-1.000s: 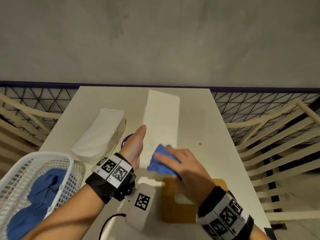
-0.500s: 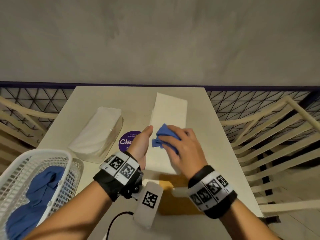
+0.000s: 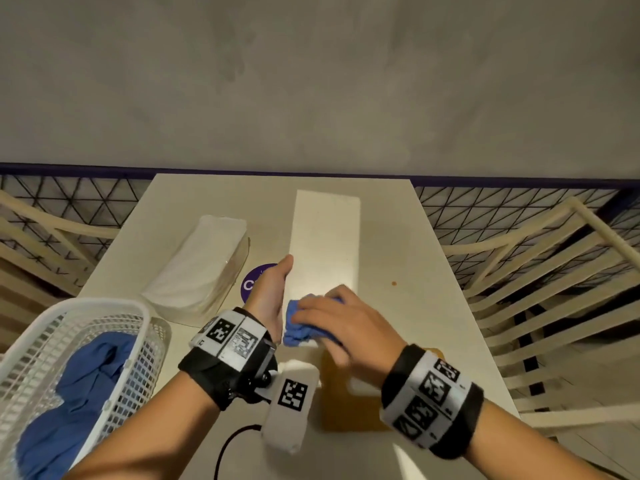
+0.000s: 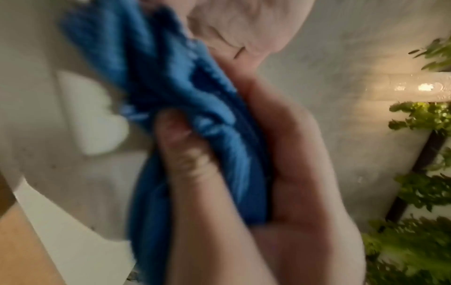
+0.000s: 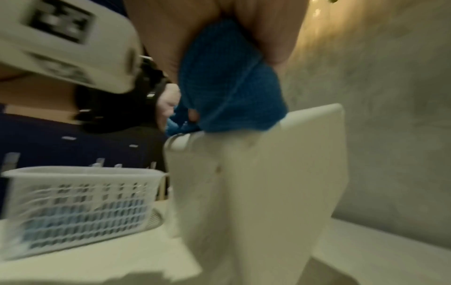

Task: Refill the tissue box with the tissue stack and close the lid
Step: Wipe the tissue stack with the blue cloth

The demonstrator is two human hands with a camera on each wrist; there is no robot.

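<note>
A long white tissue box lies lengthwise on the table. My left hand rests flat against its left side with straight fingers. A crumpled blue cloth is gripped by my right hand and pressed onto the box's near end. The wrist views show the same cloth bunched in curled fingers and sitting on the box. The white tissue stack lies in clear wrap to the left of the box. A brown wooden lid lies flat near the front edge, partly under my right wrist.
A white mesh basket holding more blue cloth stands at the front left, also seen as the basket. A purple round sticker shows beside my left hand. Cream railings flank the table; a grey wall stands behind it.
My right hand has drawn the blue cloth back from the middle of the box to its near end. The left hand stays against the box's left side.
</note>
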